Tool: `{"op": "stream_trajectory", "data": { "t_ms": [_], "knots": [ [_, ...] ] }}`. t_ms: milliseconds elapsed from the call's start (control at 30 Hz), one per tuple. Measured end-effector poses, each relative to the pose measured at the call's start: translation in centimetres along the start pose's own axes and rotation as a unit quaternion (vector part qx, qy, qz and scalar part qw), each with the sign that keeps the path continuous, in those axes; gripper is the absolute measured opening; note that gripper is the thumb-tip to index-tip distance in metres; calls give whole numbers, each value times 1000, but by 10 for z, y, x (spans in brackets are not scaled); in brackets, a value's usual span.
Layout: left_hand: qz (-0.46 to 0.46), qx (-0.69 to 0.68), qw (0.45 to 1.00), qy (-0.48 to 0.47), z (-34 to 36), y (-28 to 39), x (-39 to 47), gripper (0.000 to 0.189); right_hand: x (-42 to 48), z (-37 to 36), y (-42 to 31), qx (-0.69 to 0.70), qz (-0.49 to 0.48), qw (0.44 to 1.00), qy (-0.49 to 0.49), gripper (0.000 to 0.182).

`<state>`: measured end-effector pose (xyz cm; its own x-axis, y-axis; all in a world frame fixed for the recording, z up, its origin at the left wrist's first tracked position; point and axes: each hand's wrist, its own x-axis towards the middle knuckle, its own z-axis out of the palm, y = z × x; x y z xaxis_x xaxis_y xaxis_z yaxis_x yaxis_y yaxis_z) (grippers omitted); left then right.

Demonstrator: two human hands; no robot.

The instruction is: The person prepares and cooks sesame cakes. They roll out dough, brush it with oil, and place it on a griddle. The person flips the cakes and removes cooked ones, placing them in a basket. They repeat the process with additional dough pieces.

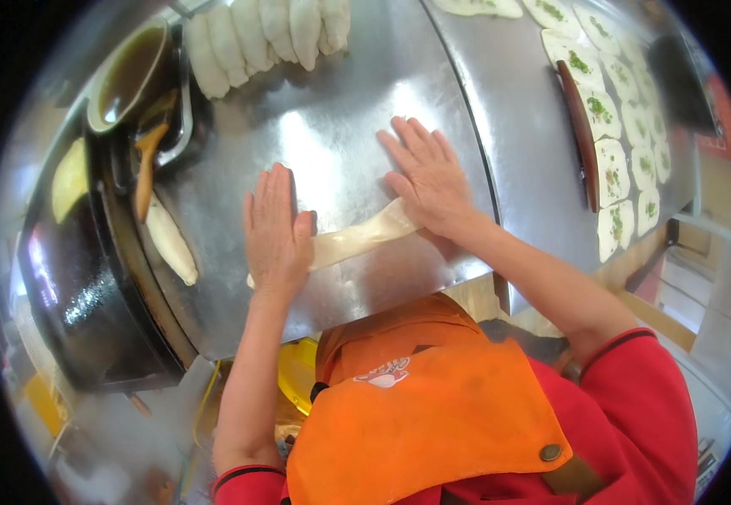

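A long flattened strip of dough [362,241] lies across the steel worktop [353,158] in front of me. My left hand [277,233] rests flat over its left end, fingers extended and pointing away from me. Over the right end lies my right hand [432,177], palm down, its fingers a little spread. Neither hand grips the dough; parts of it are hidden beneath both. One rolled dough piece [172,241] lies left of my left hand. Several more dough rolls [271,35] sit side by side at the far edge.
A brush with a wooden handle [146,164] leans by a bowl of brown liquid [127,72]. A dark griddle [100,303] at the left holds a yellowish flatbread [70,180]. On the right, a dark rolling pin [579,132] borders dough pieces topped with chopped greens [599,110].
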<state>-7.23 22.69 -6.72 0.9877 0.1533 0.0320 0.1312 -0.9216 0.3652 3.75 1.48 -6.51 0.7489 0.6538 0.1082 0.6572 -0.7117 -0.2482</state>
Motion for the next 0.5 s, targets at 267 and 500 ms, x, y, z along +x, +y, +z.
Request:
{"op": "stream_trajectory", "data": {
  "t_ms": [267,500],
  "knots": [
    [56,2,998,-6,-8,-17,3,55,1,0,15,-6,-45,999,4,51],
    [20,85,995,48,-8,-21,-3,53,-5,-8,28,-30,-15,999,14,52]
  ]
}}
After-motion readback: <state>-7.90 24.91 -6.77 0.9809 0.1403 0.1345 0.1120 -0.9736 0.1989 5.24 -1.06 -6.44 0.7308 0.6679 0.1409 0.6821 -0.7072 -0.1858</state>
